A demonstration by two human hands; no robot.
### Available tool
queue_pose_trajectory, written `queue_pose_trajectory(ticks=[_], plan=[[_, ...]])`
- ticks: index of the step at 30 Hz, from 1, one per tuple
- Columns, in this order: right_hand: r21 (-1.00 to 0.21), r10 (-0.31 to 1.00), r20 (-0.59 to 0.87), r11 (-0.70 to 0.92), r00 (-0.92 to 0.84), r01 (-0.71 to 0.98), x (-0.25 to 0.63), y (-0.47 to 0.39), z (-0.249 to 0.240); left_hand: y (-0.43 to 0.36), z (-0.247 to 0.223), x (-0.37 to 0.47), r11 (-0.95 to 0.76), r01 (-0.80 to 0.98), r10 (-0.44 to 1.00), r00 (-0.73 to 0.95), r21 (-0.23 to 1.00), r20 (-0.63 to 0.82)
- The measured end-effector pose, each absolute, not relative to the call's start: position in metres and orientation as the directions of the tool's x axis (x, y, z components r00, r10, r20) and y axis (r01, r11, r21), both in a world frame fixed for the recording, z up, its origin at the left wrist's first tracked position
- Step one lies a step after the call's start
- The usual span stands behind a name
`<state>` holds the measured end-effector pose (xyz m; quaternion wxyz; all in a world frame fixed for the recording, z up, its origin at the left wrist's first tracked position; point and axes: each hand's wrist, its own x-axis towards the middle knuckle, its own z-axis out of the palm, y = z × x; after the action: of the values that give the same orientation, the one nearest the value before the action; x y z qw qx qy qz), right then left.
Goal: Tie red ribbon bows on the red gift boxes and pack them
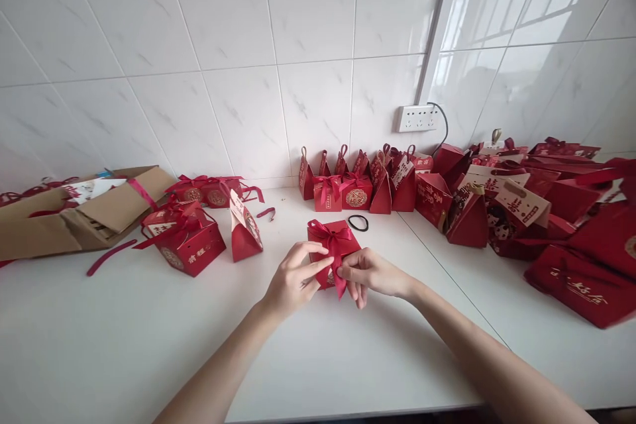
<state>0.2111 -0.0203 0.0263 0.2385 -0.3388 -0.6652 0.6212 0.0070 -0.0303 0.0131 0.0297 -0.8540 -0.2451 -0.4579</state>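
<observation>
A small red gift box (318, 233) stands on the table in front of me, tied with a glossy red ribbon (334, 237) in a bow whose tails hang down its front. My left hand (293, 278) is at the box's left side, fingers stretched apart and their tips touching the ribbon. From the right, my right hand (370, 273) pinches a ribbon tail between thumb and forefinger, its other fingers curled below. Part of the box's front is hidden behind my fingers. Just behind the box lies a black hair tie (358, 222).
Several small red boxes (356, 197) line the tiled wall, and many more red boxes (571, 285) crowd the right. At left are an open cardboard carton (119, 209), a ribboned box (199, 248), a triangular box (246, 238) and a loose ribbon strip (110, 257). A power strip (417, 118) is on the wall.
</observation>
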Motion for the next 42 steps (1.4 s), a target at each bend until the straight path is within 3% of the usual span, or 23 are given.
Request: queue_pose_trajectory(ticks=[7, 16, 23, 26, 30, 42], plan=[[-0.985, 0.777, -0.125, -0.024, -0.617, 0.170, 0.204, -0.024, 0.026, -0.033, 0.010, 0.017, -0.850, 0.511, 0.383, 0.434, 0.127, 0.816], [-0.995, 0.726, -0.090, -0.040, -0.682, 0.089, 0.201, -0.026, 0.024, -0.040, 0.019, 0.016, -0.907, 0.284, 0.414, 0.464, 0.311, 0.783], [-0.991, 0.573, -0.135, -0.096, -0.809, 0.097, 0.205, -0.027, 0.024, -0.036, 0.016, 0.014, -0.763, 0.498, 0.537, 0.133, 0.412, 0.833], [-0.985, 0.447, -0.164, -0.123, -0.879, 0.121, 0.206, -0.033, 0.028, -0.036, 0.019, 0.015, -0.684, 0.434, 0.680, 0.090, 0.586, 0.728], [-0.969, 0.303, -0.231, -0.153, -0.925, 0.192, 0.206, -0.036, 0.033, -0.038, 0.026, 0.017, -0.483, 0.333, 0.875, 0.147, 0.810, 0.462], [-0.933, 0.220, -0.360, -0.065, -0.907, 0.354, 0.222, -0.025, 0.037, -0.034, 0.035, 0.008, -0.381, 0.253, 0.907, 0.287, 0.889, 0.307]])
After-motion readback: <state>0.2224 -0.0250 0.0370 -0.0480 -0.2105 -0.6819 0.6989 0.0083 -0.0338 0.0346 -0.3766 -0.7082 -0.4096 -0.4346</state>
